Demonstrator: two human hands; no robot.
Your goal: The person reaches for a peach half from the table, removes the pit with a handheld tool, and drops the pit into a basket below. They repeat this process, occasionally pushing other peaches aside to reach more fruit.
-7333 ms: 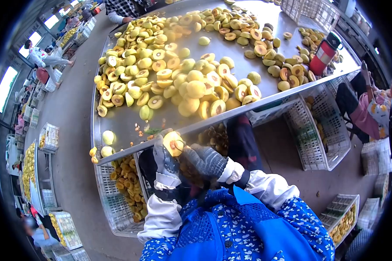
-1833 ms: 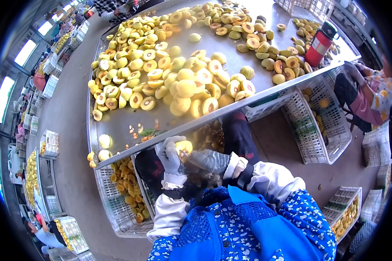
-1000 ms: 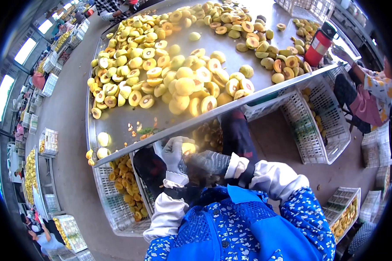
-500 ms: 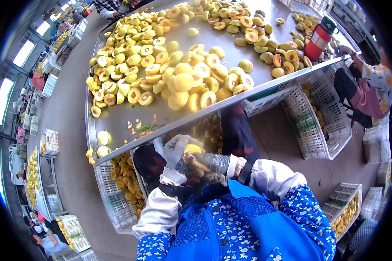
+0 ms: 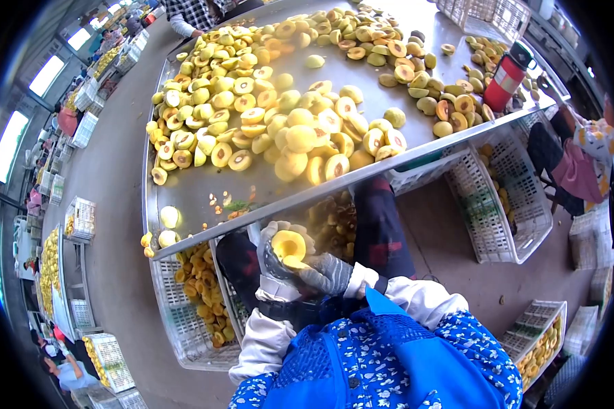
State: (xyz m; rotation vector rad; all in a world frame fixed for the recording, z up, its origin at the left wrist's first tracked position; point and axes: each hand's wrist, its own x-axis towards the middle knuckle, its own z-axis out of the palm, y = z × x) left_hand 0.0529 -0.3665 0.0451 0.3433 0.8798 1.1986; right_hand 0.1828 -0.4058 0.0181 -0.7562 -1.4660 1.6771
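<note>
My left hand (image 5: 269,255), in a grey glove, is closed round a yellow fruit half (image 5: 289,246), whose hollow cut face points up. My right hand (image 5: 328,273), also gloved, has its fingers pressed together at the fruit's lower edge. A small yellow piece (image 5: 295,262) shows beside those fingers; anything else inside the hand is hidden. Both hands are just below the front rim of the metal table (image 5: 280,208). On the table lies a large heap of cut yellow fruit (image 5: 244,102).
Below the table's left corner stands a white crate (image 5: 172,310) with orange fruit pieces. Another white crate (image 5: 488,225) is under the right side. A red bottle (image 5: 503,82) stands on the table. People sit at the right edge and the upper left.
The view has shifted slightly. The fruit now shows its hollow face. My right hand has come round to the fruit's lower edge, and the brown stick-like thing by it no longer shows.
</note>
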